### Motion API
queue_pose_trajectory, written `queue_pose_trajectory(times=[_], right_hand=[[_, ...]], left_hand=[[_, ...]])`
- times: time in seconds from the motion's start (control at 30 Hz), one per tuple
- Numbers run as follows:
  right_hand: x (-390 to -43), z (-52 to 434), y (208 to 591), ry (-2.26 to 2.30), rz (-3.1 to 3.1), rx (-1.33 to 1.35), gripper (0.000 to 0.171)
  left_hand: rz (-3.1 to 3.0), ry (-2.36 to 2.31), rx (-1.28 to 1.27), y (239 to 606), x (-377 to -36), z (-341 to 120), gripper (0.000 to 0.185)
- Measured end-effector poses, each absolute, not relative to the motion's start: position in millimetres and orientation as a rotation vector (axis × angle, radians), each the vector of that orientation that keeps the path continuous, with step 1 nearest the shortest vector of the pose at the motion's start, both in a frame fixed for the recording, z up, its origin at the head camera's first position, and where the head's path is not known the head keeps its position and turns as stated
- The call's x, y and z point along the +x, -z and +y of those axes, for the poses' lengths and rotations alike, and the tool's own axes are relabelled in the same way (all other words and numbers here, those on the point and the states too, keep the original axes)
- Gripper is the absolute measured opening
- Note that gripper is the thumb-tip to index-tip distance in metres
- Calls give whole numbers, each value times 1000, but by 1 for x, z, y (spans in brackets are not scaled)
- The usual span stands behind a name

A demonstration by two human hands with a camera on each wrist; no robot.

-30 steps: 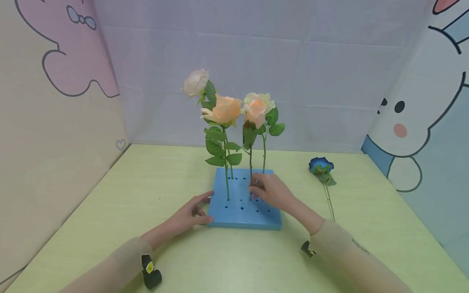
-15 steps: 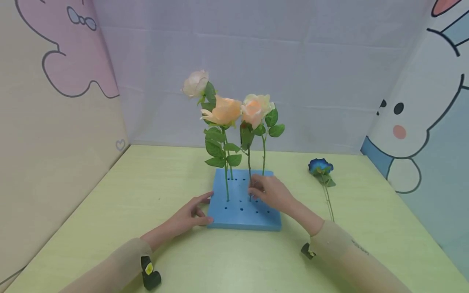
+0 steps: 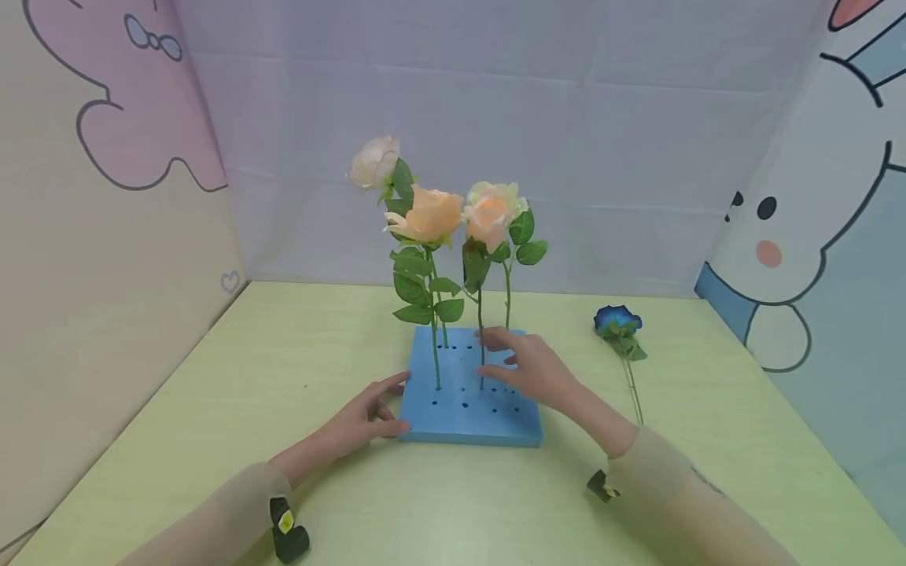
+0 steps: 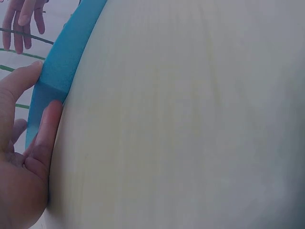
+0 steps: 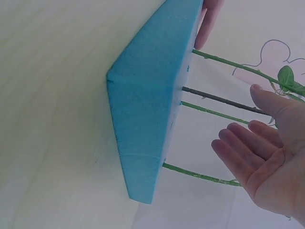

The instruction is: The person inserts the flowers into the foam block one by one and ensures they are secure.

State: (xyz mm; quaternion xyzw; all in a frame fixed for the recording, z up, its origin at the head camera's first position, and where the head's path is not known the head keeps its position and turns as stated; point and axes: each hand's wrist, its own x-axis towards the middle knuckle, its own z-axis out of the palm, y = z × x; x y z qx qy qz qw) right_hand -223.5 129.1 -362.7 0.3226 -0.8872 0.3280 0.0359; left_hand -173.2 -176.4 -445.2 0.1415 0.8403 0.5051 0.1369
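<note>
A blue foam block (image 3: pixel 453 424) with several holes lies on the table, and artificial roses stand upright in it. My left hand (image 3: pixel 368 413) rests against its left side, thumb at the front corner; in the left wrist view the fingers (image 4: pixel 50 124) touch the side. My right hand (image 3: pixel 534 371) is spread beside the dark stem (image 5: pixel 224 101) of a pink rose (image 3: pixel 487 224), gripping nothing. Behind that bloom is a cream rose (image 3: pixel 511 196). To the left stand an orange rose (image 3: pixel 432 214) and a pale pink rose (image 3: pixel 373 163).
A blue rose (image 3: pixel 617 320) lies on the table at the right, its stem toward me, the lower end near my right forearm. The pale green table (image 3: pixel 318 338) meets a white cloth (image 3: pixel 304 220) at the back, with cartoon-printed sides.
My right hand has let go of the pink rose's stem and its fingers have spread apart. The pink rose stays standing in the block. My left hand keeps its place.
</note>
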Motion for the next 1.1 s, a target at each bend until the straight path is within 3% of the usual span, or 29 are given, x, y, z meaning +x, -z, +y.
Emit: queue_pose_trajectory(times=[1.1], right_hand=[[-206,191,345,-1021,-2600,767,52]], left_hand=[[2431,-1462,411,446,-174,-176,82]])
